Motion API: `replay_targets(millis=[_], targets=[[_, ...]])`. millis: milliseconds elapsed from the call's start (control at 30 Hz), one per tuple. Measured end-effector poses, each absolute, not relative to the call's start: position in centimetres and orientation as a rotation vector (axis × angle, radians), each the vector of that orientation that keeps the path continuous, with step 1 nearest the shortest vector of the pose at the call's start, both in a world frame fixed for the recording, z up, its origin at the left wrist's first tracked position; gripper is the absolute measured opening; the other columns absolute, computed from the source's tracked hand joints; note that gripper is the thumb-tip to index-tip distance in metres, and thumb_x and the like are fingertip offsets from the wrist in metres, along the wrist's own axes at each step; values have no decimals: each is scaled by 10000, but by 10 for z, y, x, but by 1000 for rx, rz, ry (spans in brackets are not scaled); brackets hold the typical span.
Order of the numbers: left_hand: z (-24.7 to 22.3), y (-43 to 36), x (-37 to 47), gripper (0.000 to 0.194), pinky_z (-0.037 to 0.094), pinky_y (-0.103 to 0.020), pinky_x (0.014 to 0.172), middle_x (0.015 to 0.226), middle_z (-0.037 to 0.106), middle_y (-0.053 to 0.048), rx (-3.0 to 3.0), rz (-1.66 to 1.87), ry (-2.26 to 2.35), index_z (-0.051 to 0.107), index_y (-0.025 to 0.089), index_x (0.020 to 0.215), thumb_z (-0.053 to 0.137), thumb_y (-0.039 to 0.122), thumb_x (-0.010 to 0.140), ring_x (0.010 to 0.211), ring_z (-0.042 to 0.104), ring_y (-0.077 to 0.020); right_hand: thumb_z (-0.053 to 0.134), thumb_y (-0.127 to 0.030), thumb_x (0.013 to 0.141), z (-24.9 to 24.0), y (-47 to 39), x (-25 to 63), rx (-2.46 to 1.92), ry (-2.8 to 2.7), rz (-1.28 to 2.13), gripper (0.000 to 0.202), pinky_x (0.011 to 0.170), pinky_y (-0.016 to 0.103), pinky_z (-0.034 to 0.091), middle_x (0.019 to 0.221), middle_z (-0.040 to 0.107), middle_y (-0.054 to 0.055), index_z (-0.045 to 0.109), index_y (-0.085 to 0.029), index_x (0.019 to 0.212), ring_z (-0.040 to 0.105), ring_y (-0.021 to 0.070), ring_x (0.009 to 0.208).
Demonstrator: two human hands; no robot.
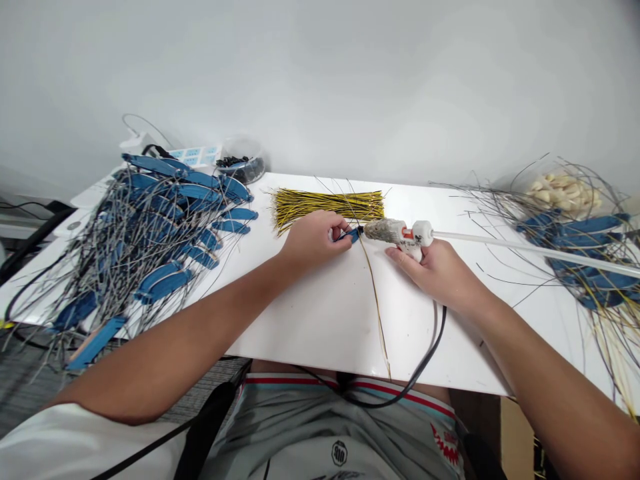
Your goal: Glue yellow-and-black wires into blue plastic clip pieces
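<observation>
My left hand (pixel 320 241) is closed on a small blue piece (pixel 355 235) over the middle of the white table. From that piece a thin yellow and black wire (pixel 376 300) runs down to the table's front edge. My right hand (pixel 440 270) grips a white glue gun (pixel 413 247), whose wrapped, stained nozzle points left and meets the dark end of the blue piece. A long pale glue stick (pixel 530 248) sticks out of the gun's back to the right. Behind my left hand lies a bundle of yellow and black wires (pixel 325 203).
Blue pieces with grey wires (pixel 165 200) are heaped on the left. Beyond them stand a tub of black parts (pixel 241 162) and a power strip (pixel 195 156). More blue pieces (pixel 590 240) and cream-coloured parts (pixel 565 193) lie right. The gun's black cable (pixel 434 347) hangs over the front edge.
</observation>
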State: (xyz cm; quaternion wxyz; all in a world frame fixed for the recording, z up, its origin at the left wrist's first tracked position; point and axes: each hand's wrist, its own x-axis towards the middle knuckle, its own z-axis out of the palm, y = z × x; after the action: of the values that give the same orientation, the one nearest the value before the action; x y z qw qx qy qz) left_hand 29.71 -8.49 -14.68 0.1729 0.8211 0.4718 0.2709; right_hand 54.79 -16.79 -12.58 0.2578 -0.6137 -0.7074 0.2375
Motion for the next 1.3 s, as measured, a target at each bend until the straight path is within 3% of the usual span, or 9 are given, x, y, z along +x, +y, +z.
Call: replay_targets(millis=[667,900,1300], targets=[[-148,-85,298,98,363,-310,683,809,717,11,2353,780,1324,782,239,875,755,331,855,768,587,-166,608,-574,1008,-125,-169,546,-1657,-1902,695,411,719,359,455,807,719,49,668,-207,834,641,247,761],[-148,-85,297,105,368,-316,691,811,714,16,2350,776,1323,778,236,874,745,334,854,777,586,-165,634,-562,999,-124,-170,546,-1636,-1884,745,390,755,363,471,871,741,63,743,-196,918,672,266,818],[-148,-85,297,106,373,-313,696,807,720,8,2340,788,1323,779,239,881,735,332,858,777,589,-171,666,-623,968,-130,-169,551,-1721,-1702,710,459,660,350,469,735,707,66,707,-187,831,647,252,718]])
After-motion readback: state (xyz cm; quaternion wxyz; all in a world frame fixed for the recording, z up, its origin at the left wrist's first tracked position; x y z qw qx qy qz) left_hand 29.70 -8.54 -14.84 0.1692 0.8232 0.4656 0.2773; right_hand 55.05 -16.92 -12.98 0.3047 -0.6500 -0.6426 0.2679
